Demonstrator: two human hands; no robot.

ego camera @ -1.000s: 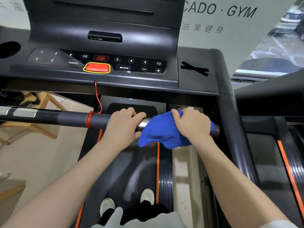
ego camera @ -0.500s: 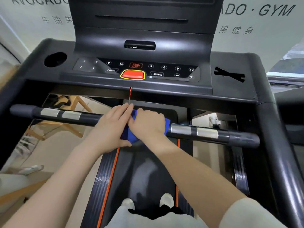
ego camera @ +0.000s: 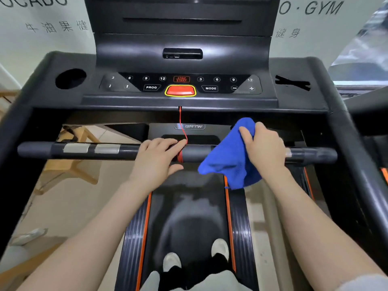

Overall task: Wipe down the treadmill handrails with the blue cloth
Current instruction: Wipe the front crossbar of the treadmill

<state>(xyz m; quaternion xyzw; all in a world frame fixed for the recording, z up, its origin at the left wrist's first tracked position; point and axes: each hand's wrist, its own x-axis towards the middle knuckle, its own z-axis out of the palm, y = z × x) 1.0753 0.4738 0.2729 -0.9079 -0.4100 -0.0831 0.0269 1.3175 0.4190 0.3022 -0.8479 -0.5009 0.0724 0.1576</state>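
Nearest us, our two shoes (ego camera: 219, 247) stand on the ribbed black belt (ego camera: 193, 219), their heels cut off by our clothing at the frame's bottom. Two bare forearms reach up to one round black handrail (ego camera: 117, 153) with two dull silver plates on its left part. Our left hand (ego camera: 156, 160) rests on the bar, fingers straight and relaxed, holding nothing, beside a red cord (ego camera: 182, 131) wound round the rail. Our right hand (ego camera: 265, 149) grips the soft blue cloth (ego camera: 227, 159), bunched and draped over the bar's right part, hiding the rail beneath. Beyond, the console (ego camera: 180, 87) shows one red button; some small keys are blurred. Wall lettering is cut off.
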